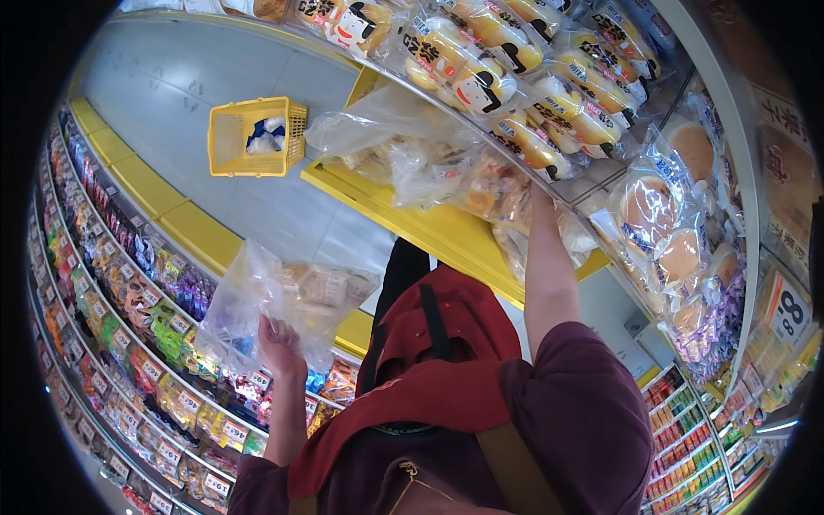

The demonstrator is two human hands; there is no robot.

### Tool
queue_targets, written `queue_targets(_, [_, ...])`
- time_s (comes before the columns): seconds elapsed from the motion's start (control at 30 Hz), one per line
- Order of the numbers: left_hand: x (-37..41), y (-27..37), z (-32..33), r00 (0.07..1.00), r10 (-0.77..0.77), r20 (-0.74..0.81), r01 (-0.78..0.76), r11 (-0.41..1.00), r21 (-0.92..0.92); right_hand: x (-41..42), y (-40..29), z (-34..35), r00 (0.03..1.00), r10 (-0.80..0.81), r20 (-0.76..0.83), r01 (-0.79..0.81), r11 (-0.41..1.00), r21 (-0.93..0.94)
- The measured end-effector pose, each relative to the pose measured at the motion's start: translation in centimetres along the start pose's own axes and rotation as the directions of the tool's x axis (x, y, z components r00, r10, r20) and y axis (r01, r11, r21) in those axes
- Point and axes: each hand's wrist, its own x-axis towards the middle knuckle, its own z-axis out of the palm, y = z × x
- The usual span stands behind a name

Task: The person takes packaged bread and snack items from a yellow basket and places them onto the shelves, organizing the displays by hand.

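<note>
My left hand (280,341) grips a clear plastic bag (238,309) by its gathered side. Several small wrapped packages (322,286) show through the plastic. On the other side, my right forearm (550,264) reaches up to the edge of a bread display. The right hand itself is hidden behind that edge, so its fingers cannot be made out. Close to it, clear bags of packaged bread (489,187) lie in a yellow tray or drawer (412,222) below the display. Wrapped long buns (460,71) with printed cartoon faces fill the compartment above.
A yellow shopping basket (219,138) with blue and white items stands on the grey floor (174,71). Curved shelves of bagged snacks (148,322) run along the left. Round packaged buns (653,206) fill the right compartment, beside a price sign (788,309). More racks (689,444) stand lower right.
</note>
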Motion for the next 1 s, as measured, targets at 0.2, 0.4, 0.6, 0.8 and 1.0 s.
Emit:
queue_targets(0.2, [0.1,-3.0,-2.7,0.982,-0.161,0.097,0.16,0.987,0.019,0.0,3.3,-0.5,0.989,-0.078,0.126,0.104,0.972,-0.213])
queue_targets(0.4, [-1.0,-5.0,-2.6,0.973,-0.225,-0.051,0.228,0.972,0.063,-21.3,-0.9,0.9,0.991,0.006,-0.135,0.072,0.822,0.565])
queue_targets(0.6, [-1.3,-5.4,-5.0,0.992,-0.124,0.005,0.123,0.992,0.038,-25.0,1.2,12.2,0.362,0.569,0.739,-0.649,-0.415,0.637])
queue_targets(0.8, [-2.0,-3.9,-6.3,0.999,-0.032,-0.037,0.034,0.998,0.05,-24.0,-3.2,12.4,0.523,0.649,0.552,-0.312,-0.457,0.833])
queue_targets(1.0, [-4.8,-2.0,-5.7,0.988,0.051,-0.148,-0.061,0.996,-0.058,-20.7,-5.9,2.5,0.54,0.575,0.615,-0.425,-0.445,0.788])
